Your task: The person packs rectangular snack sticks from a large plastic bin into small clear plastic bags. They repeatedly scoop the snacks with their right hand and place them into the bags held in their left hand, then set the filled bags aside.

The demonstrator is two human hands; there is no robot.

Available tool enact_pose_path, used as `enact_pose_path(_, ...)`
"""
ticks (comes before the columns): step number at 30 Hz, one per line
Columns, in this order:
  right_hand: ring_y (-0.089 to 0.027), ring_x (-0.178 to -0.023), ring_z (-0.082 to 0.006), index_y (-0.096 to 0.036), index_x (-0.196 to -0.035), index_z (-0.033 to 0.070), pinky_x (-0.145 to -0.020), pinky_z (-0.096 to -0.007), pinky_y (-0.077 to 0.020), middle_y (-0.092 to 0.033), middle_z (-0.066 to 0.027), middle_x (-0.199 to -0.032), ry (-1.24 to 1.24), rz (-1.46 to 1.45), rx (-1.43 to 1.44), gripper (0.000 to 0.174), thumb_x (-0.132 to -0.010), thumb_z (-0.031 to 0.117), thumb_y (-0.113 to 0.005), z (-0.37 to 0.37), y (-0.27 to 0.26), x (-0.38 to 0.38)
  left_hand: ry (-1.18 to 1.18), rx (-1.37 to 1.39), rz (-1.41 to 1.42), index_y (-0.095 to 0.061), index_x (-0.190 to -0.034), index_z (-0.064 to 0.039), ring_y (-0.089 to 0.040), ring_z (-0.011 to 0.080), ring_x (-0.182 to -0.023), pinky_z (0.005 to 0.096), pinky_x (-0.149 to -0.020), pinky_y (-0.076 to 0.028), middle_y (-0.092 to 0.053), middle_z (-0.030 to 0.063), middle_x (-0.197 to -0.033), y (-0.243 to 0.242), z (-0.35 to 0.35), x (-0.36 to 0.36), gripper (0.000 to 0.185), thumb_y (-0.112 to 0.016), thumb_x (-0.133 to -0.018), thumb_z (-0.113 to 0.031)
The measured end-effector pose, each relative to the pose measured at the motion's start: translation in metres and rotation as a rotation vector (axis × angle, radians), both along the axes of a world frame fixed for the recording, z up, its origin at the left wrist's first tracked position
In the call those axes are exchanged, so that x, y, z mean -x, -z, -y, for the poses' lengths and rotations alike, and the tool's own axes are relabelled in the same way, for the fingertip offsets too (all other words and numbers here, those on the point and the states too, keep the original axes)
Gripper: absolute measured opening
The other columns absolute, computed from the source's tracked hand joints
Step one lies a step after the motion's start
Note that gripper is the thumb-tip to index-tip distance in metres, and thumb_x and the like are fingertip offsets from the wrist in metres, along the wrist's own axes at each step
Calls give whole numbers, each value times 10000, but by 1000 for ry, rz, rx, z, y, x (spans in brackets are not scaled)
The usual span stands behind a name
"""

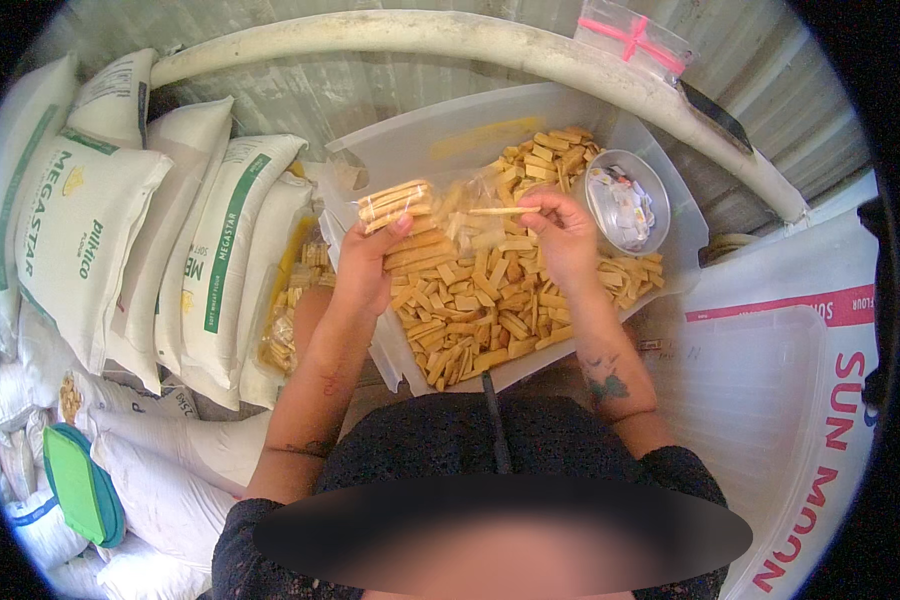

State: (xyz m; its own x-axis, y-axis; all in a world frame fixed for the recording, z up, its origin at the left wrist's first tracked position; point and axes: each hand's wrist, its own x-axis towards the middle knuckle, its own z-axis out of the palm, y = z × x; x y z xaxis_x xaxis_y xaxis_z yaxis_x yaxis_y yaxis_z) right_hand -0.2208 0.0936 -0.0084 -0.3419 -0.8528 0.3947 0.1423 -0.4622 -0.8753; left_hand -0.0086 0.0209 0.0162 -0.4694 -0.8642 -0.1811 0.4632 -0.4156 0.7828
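A clear plastic bag [395, 201], partly filled with pale baked sticks, is gripped by my left hand [367, 270]. Its loose plastic spreads toward my right hand [568, 236]. Between the thumb and fingers of that hand is a single baked stick [495, 211], level and pointing at the bag. Both hands are above a translucent plastic bin [412, 139] that holds a broad heap of baked sticks [487, 315]. A round metal bowl [664, 199] rests in the bin's far right corner with small printed packets [621, 210] inside.
Stacked flour sacks [97, 225] stand along the left. Beside the bin, a yellow container [274, 337] holds bagged sticks. A pale pipe [390, 34] crosses the corrugated wall. At right lie a clear plastic lid [750, 390] and a printed sack [844, 375].
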Motion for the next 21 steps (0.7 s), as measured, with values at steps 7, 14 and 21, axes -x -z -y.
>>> enact_pose_path(7,-545,-834,-125,-621,-848,32,-720,-225,-438,-577,-51,-905,28,-155,-20,163,-705,-45,-627,2,-1,-16,42,14,25,-513,-1009,26,-595,215,-823,329,-728,-496,-588,122,-934,-6,-4,3,264,-593,-774,-65)
enact_pose_path(14,-542,-802,-136,-610,-795,1,-714,-235,-435,-580,-65,-852,-10,-268,-26,138,-681,-73,-632,4,-2,-20,76,62,128,-491,-1043,8,-583,186,-837,305,-739,-483,-585,96,-943,-4,-6,3,337,-634,-758,-99)
enact_pose_path(21,-546,-791,-139,-608,-766,-13,-703,-234,-435,-583,-69,-828,-18,-323,-10,109,-679,-73,-635,5,-5,-28,157,213,318,-455,-1085,-14,-561,153,-867,279,-743,-469,-561,80,-1000,0,-6,7,359,-616,-787,-136)
